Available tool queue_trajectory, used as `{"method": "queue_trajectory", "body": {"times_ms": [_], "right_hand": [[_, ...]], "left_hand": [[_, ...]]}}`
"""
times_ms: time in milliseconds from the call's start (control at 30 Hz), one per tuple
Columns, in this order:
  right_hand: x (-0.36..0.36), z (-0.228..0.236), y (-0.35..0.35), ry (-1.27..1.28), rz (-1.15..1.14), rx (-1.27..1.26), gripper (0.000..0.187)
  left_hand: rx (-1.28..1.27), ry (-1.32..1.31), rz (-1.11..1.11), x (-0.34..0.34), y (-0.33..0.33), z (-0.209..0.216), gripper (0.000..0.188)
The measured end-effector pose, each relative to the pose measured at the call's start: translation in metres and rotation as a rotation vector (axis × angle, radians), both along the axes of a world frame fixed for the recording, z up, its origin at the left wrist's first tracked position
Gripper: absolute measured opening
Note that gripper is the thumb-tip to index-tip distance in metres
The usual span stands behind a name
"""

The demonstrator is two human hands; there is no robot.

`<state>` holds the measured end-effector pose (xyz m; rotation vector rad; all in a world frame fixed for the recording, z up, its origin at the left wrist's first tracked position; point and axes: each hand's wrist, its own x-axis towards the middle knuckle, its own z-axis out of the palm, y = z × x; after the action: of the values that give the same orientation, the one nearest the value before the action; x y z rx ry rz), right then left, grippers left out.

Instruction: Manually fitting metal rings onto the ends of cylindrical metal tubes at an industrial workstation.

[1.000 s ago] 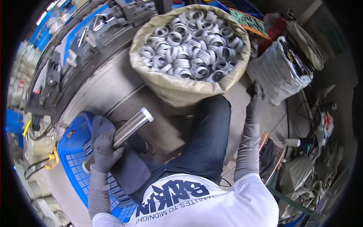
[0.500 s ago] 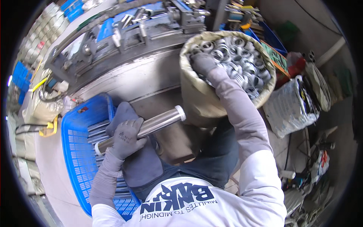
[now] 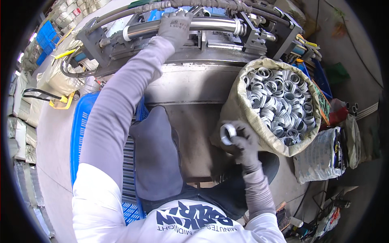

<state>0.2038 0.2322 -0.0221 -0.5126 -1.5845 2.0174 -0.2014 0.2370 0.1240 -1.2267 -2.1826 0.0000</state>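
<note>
My gloved left hand (image 3: 176, 29) reaches far forward and is closed over a shiny metal tube (image 3: 212, 25). The tube lies level in the bench machine (image 3: 255, 38), with a pale ring near each end; the left ring (image 3: 126, 33) and the right ring (image 3: 237, 26) both show. Close to my knee, my gloved right hand (image 3: 246, 143) pinches a loose threaded metal ring (image 3: 227, 133), its opening turned sideways. Beside that hand stands a beige woven sack (image 3: 233, 97) heaped with similar metal rings (image 3: 279, 101).
A blue plastic basket (image 3: 77, 133) of metal tubes (image 3: 128, 170) stands by my left leg, partly behind my left arm. A grey pad (image 3: 158, 158) covers my left thigh. Right of the sack sits a white plastic-wrapped bundle (image 3: 318, 156). Hoses (image 3: 182, 5) run along the machine top.
My left hand has carried the tube from above my lap forward into the machine. My right hand has come out of the sack, back toward me, with a ring in its fingers.
</note>
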Motion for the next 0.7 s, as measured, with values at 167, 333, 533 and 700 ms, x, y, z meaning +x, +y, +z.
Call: {"method": "queue_trajectory", "body": {"times_ms": [167, 333, 533, 700], "right_hand": [[0.000, -0.044, 0.000, -0.117, 0.184, -0.114, 0.062], [0.005, -0.036, 0.021, -0.082, 0.267, -0.157, 0.055], [0.012, -0.052, 0.026, 0.208, 0.183, -0.502, 0.067], [0.006, -0.056, 0.031, 0.204, 0.069, -0.669, 0.069]], "left_hand": [[0.014, -0.070, -0.005, -0.045, 0.046, -0.019, 0.050], [-0.123, -0.076, 0.007, -0.048, 0.082, -0.021, 0.053], [-0.176, -0.051, -0.083, -0.076, 0.077, -0.046, 0.054], [0.089, 0.085, -0.283, -0.053, 0.025, -0.065, 0.057]]}}
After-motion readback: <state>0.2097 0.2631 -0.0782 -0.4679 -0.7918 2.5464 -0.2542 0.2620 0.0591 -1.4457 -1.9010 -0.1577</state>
